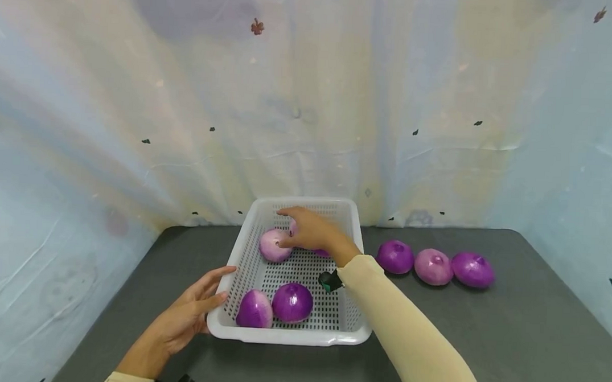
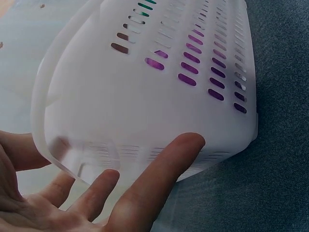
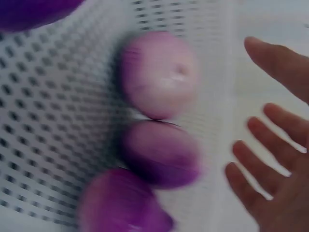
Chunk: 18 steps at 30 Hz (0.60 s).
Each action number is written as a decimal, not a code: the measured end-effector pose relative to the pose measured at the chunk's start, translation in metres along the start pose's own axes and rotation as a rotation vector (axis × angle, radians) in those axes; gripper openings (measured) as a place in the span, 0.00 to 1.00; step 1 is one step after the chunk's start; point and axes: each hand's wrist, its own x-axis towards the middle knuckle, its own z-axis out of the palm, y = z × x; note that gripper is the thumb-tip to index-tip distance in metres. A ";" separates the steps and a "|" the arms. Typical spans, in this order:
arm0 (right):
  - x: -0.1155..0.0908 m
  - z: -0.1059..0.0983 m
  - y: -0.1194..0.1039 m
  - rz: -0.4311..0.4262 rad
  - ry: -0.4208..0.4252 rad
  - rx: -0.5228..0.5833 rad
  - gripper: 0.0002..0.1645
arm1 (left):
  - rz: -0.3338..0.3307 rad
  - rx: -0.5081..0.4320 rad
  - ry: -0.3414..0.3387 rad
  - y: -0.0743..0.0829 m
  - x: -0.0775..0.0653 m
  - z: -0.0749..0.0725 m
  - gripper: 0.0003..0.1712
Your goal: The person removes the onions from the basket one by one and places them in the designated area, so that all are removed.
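A white plastic basket (image 1: 288, 336) holds several purple onions. Two of them, one two-toned onion (image 1: 255, 309) and one deep purple onion (image 1: 293, 302), lie at its near side. Toward the far end is a pale pink onion (image 1: 275, 245), with others partly hidden by my right hand (image 1: 311, 231). That hand hovers over the basket with fingers spread, holding nothing. In the right wrist view, a pale onion (image 3: 159, 75) and a purple-pink onion (image 3: 161, 154) touch, apart from the fingers. My left hand (image 1: 190, 311) rests against the basket's left side, fingers extended.
On the dark grey table (image 1: 535, 338), right of the basket, a purple onion (image 1: 395, 257), a pink onion (image 1: 433, 267) and another purple onion (image 1: 473, 270) stand in a row. A pale patterned curtain (image 1: 320, 100) hangs behind the table.
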 end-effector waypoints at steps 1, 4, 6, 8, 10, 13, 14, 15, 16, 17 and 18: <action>0.002 0.005 0.002 -0.013 -0.006 -0.013 0.47 | -0.002 0.001 -0.003 0.000 0.001 0.000 0.34; 0.008 0.015 0.007 -0.043 -0.013 -0.057 0.47 | 0.000 0.006 -0.005 0.000 0.002 -0.001 0.33; 0.011 0.020 0.009 -0.049 -0.005 -0.083 0.47 | 0.002 0.008 0.000 0.001 0.002 -0.002 0.33; 0.013 0.023 0.009 -0.043 0.004 -0.086 0.48 | 0.003 0.012 0.005 0.002 0.003 -0.001 0.34; 0.013 0.026 0.009 -0.027 -0.001 -0.068 0.49 | -0.003 0.011 0.008 0.002 0.003 -0.001 0.33; 0.011 0.028 0.007 -0.021 -0.040 -0.030 0.50 | -0.015 0.009 0.009 0.002 0.004 0.001 0.33; 0.010 0.030 0.007 -0.018 -0.051 -0.023 0.51 | -0.018 0.007 0.007 0.002 0.004 0.001 0.33; 0.009 0.031 0.006 -0.019 -0.064 -0.022 0.51 | -0.018 0.006 0.004 0.001 0.004 0.000 0.33; 0.009 0.033 0.006 -0.021 -0.074 -0.027 0.51 | -0.017 0.004 0.000 0.000 0.004 0.000 0.33; 0.009 0.035 0.005 -0.024 -0.085 -0.040 0.51 | -0.017 0.004 -0.002 0.000 0.005 0.000 0.33; 0.009 0.036 0.005 -0.027 -0.093 -0.066 0.51 | -0.016 0.004 -0.005 0.000 0.005 -0.001 0.33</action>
